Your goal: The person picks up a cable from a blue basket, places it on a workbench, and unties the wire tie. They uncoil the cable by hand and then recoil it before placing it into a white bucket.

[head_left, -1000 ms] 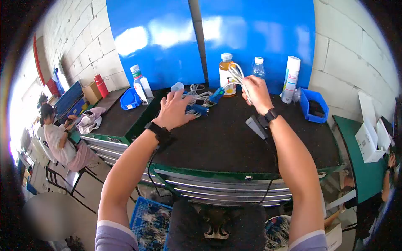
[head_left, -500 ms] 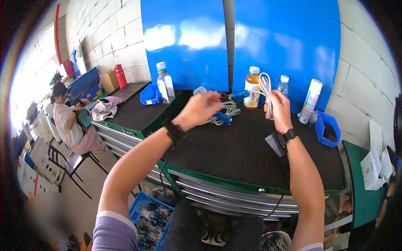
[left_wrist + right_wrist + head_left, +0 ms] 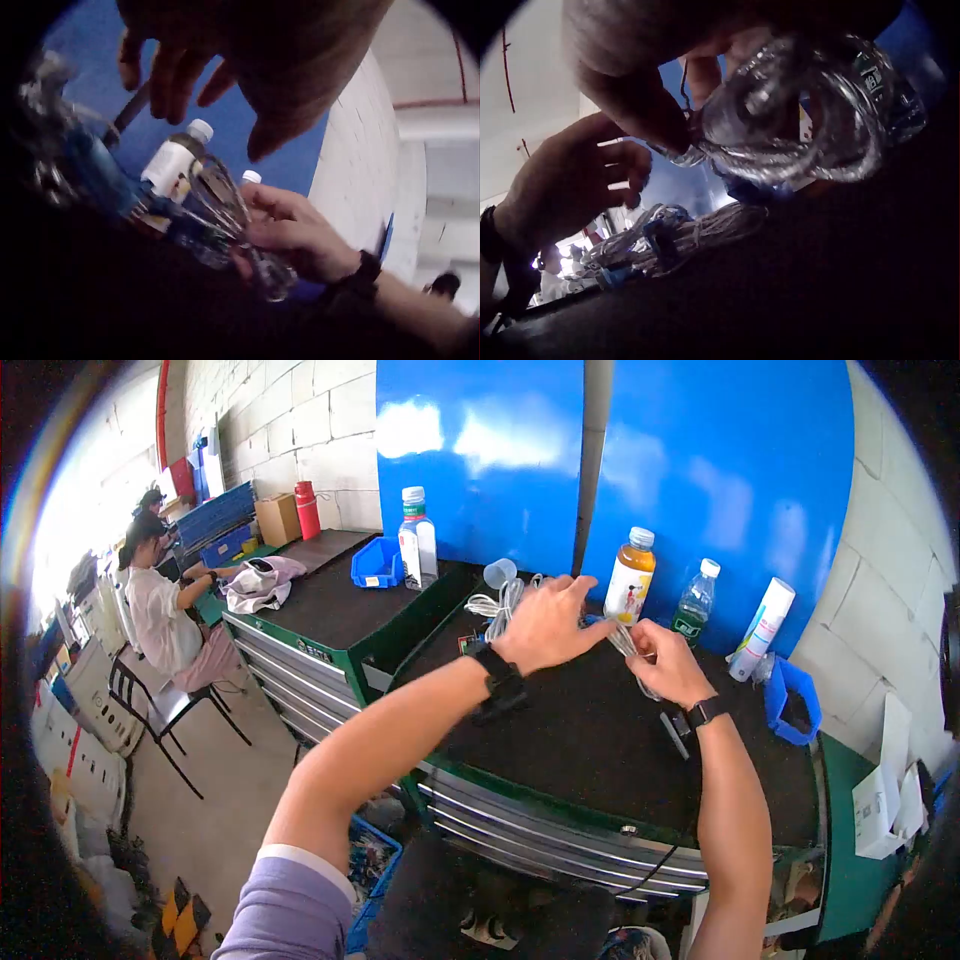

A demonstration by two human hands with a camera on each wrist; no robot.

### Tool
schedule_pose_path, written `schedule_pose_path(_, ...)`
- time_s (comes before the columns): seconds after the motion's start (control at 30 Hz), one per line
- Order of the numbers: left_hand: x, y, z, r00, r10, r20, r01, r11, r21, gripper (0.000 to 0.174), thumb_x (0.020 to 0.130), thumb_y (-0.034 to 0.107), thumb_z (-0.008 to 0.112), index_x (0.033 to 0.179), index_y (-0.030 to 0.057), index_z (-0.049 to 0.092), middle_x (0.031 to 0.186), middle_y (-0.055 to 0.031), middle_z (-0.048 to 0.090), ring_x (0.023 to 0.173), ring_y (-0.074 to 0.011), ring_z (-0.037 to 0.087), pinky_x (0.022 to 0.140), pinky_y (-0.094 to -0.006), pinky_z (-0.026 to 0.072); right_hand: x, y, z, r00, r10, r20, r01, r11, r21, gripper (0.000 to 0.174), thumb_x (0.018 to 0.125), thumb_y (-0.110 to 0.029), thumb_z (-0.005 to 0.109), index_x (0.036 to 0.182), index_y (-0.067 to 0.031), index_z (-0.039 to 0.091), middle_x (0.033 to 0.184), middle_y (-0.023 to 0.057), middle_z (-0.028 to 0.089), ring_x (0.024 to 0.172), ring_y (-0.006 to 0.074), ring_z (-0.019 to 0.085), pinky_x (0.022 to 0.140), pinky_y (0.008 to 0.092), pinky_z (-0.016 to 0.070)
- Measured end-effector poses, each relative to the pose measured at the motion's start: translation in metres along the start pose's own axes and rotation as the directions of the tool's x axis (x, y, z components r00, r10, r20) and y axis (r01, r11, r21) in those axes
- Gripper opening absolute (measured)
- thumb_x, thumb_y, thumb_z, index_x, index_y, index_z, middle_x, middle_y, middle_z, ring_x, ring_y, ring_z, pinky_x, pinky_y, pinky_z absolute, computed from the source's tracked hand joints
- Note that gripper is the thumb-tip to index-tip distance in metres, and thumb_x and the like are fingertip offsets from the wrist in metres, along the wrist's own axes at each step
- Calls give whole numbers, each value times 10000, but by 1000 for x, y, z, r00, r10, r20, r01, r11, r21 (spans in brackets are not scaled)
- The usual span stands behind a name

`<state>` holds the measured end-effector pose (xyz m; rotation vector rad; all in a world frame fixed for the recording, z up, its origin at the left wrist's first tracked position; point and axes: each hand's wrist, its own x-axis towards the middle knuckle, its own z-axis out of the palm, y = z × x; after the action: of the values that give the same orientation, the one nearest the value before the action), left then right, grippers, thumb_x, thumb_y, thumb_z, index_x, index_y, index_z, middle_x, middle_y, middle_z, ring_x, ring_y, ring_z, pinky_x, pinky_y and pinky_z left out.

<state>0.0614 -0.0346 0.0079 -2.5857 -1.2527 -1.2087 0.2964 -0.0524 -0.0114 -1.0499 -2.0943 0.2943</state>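
A coiled pale cable (image 3: 840, 142) is pinched at its middle by the right hand (image 3: 672, 662), its loops standing out on both sides in the left wrist view. The left hand (image 3: 545, 625) hangs just left of it with fingers spread; in the left wrist view those fingers are apart and hold nothing. A blue connector (image 3: 101, 169) lies between the held coil and the other cables. Behind the left hand, more bundled cables (image 3: 697, 232) with blue parts rest on the dark bench top (image 3: 590, 750), partly hidden in the head view.
An amber drink bottle (image 3: 630, 575), a clear bottle (image 3: 694, 605), a white spray can (image 3: 765, 628) and a blue bin (image 3: 792, 702) stand along the back and right. Another bottle (image 3: 418, 550) and blue bin (image 3: 377, 564) are at left. A person (image 3: 160, 615) sits far left.
The left hand has moved off the cable pile, rightward towards the right hand. The coil in the right hand has tipped from upright to lower. The head view has swung left.
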Motion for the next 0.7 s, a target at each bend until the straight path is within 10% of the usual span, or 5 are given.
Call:
schedule_pose_path(0.13,-20,-33,-14,942,-53,332,-76,928,364,923,689,553,772,1468,214,413,1440,-213,418,1334,-456,379,1060,-673,310,0,-1,0,995,57,78,-51,996,-74,237,775,-121,658,967,8,608,801,150,692,719,257,677,695,372,517)
schedule_pose_path(0.47,-21,-63,-32,951,-39,305,-64,945,320,563,717,106,709,1248,149,526,1085,-151,591,1098,-391,575,853,-481,515,-2,1,-6,987,104,120,-96,993,-68,277,807,-192,717,971,8,617,742,96,666,669,175,627,636,329,486)
schedule_pose_path(0.7,-28,-29,-58,851,6,525,-148,962,230,655,681,162,742,1294,126,517,1121,-145,609,1117,-370,557,941,-493,462,0,3,-3,980,91,178,-74,992,-99,336,825,-285,743,964,8,653,727,92,665,650,167,617,608,324,481)
